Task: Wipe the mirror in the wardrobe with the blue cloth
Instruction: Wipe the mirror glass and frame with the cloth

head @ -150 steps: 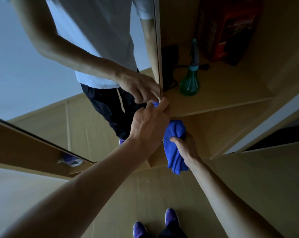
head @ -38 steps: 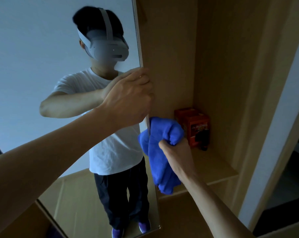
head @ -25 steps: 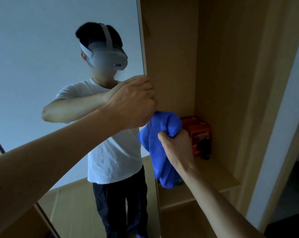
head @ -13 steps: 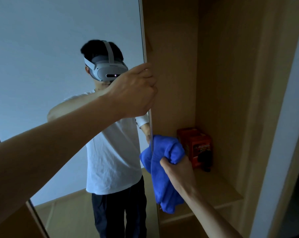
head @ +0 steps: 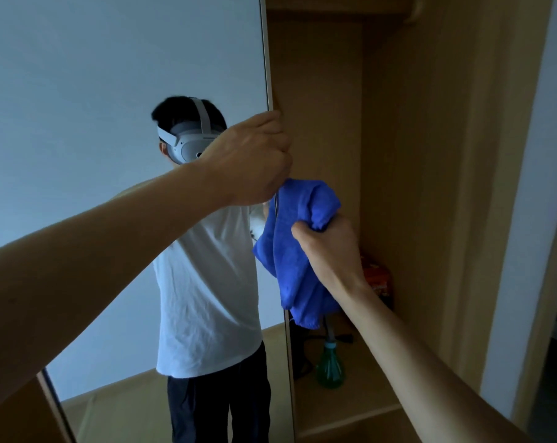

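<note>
- Left hand [head: 251, 158] curled round the mirror [head: 111, 91] right edge, steadying.
- Right hand [head: 331, 251] clutches blue cloth [head: 290, 266] against that edge.
- Judgement: edge in progress; glass face likely left.

Curled left hand [head: 248, 161] and right hand [head: 330, 247]

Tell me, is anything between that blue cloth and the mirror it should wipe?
Nothing visible stands between them. The right hand grips the blue cloth at the right edge of the mirror. Only the left hand, gripping that edge just above the cloth, covers a stretch of it. The green spray bottle stands lower, on the shelf.
</note>
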`<state>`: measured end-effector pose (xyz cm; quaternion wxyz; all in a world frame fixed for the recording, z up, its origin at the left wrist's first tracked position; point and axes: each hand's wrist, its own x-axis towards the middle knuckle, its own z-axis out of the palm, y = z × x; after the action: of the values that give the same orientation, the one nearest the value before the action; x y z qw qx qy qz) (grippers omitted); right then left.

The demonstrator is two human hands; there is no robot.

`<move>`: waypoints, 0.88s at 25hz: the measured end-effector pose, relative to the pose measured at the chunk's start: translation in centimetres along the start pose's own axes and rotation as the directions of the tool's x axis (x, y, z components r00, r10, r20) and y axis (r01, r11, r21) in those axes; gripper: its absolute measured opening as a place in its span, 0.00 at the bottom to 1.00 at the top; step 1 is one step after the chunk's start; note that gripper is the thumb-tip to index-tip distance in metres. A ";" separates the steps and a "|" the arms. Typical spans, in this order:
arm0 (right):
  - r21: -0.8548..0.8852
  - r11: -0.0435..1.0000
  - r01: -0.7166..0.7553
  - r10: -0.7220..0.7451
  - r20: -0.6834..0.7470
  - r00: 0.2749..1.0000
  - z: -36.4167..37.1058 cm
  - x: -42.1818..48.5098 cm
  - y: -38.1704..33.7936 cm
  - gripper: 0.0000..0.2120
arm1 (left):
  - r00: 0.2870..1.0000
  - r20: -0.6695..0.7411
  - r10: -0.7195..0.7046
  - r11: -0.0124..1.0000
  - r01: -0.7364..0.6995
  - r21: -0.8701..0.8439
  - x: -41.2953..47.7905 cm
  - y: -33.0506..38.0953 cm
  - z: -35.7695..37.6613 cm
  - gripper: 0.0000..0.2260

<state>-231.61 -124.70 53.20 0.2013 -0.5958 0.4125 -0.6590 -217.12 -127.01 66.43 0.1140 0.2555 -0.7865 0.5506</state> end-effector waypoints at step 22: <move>-0.049 0.996 -0.068 0.070 0.047 0.996 -1.4 1.0 -4.8 0.23 | 0.979 0.187 0.078 0.996 -0.085 0.029 0.4 -2.6 -3.9 0.25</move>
<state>-232.09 -122.30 57.66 0.2197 -0.6016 0.4435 -0.6270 -216.48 -124.23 70.09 0.0126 0.2755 -0.7932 0.5429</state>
